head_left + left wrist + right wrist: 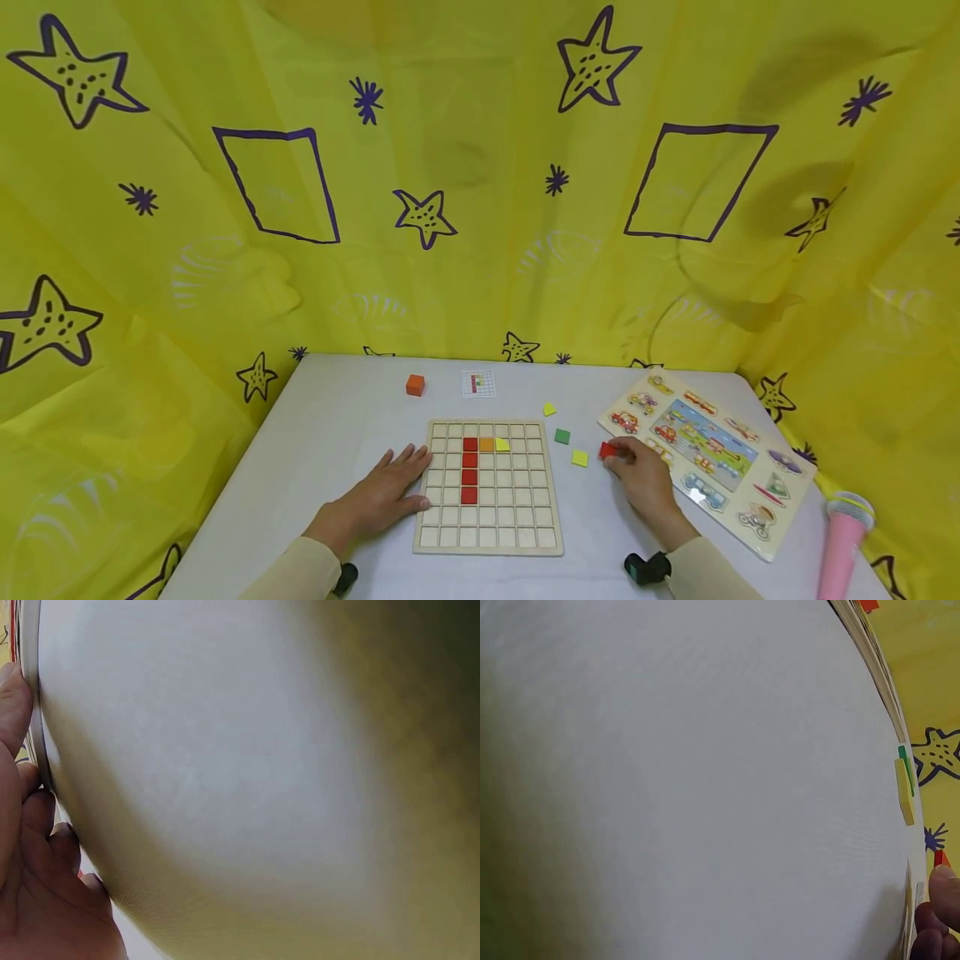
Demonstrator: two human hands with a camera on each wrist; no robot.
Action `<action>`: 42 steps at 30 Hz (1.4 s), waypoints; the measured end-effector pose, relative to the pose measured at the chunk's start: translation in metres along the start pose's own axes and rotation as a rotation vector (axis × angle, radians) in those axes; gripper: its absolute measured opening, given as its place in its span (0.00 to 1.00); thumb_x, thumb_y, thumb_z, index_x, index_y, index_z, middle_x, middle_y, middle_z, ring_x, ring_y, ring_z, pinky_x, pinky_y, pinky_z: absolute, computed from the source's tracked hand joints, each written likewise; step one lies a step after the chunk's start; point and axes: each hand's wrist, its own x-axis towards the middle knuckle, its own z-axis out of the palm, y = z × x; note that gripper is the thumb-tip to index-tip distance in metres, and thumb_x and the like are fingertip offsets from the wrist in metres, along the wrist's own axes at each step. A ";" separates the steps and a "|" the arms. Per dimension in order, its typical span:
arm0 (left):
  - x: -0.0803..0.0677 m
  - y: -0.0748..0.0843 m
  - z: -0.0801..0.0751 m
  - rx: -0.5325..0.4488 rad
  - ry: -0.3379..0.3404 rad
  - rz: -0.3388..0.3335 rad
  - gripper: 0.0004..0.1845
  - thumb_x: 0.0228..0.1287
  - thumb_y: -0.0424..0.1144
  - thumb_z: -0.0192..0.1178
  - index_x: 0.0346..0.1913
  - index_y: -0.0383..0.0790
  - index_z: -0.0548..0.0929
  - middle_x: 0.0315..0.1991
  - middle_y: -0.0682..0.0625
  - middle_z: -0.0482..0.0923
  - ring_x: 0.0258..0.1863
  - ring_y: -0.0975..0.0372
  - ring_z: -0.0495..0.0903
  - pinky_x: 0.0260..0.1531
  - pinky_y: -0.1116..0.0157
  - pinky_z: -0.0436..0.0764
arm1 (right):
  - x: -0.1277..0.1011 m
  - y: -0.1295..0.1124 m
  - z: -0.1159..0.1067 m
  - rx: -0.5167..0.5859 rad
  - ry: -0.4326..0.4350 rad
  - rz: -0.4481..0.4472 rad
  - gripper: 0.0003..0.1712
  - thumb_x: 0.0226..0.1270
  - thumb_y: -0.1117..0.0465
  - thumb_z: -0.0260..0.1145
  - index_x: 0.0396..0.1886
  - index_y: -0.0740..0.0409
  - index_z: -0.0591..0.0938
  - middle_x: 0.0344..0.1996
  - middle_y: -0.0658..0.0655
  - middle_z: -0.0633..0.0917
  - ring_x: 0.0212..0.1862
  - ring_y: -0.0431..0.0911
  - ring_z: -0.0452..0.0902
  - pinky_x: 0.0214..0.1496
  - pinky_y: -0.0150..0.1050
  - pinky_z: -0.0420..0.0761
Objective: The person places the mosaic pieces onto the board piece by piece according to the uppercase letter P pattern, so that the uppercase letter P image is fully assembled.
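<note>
— So, what could slip here, starting close in?

— Nearest, the left hand (390, 492) lies flat with straight fingers against the left edge of the grid board (487, 487), pressing it to the desk (337, 433). If that hand eased off, I'd judge that a nudge could slide the board and shake the red column (469, 471) in its cells.

— And the other hand?

— The right hand (643, 479) is to the right of the board, well apart from it, its fingertips pinching a red tile (607, 451). The tile sits at the fingertips on the side toward the board. The pinch looks shallow, so the tile could drop or tip on the way over and land askew across the cell walls.

— Anything in between?

— A yellow tile (580, 457) and a green tile (562, 436) lie loose just right of the board; a low pass could sweep them.

— Farther back?

— Beyond the board lie a small pattern card (477, 384) and an orange cube (415, 385), out of harm's way.
</note>
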 end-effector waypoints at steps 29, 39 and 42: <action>0.000 -0.001 0.001 0.000 0.008 -0.001 0.45 0.74 0.60 0.62 0.84 0.42 0.59 0.85 0.47 0.55 0.86 0.48 0.49 0.85 0.42 0.44 | -0.011 -0.031 0.027 0.222 0.070 -0.078 0.17 0.74 0.70 0.67 0.60 0.60 0.85 0.48 0.62 0.88 0.46 0.49 0.80 0.38 0.27 0.82; 0.000 -0.002 0.001 0.001 0.005 0.000 0.45 0.74 0.60 0.61 0.84 0.42 0.59 0.85 0.47 0.55 0.86 0.48 0.48 0.85 0.42 0.44 | -0.020 -0.048 0.037 0.250 0.064 -0.117 0.17 0.70 0.71 0.70 0.56 0.59 0.87 0.44 0.61 0.90 0.40 0.44 0.79 0.35 0.28 0.81; 0.000 -0.002 0.001 0.000 0.009 0.000 0.45 0.74 0.59 0.61 0.84 0.41 0.59 0.85 0.47 0.55 0.86 0.48 0.48 0.85 0.42 0.44 | -0.023 -0.051 0.041 0.268 0.069 -0.131 0.17 0.69 0.72 0.71 0.55 0.59 0.88 0.42 0.60 0.90 0.38 0.42 0.78 0.34 0.28 0.80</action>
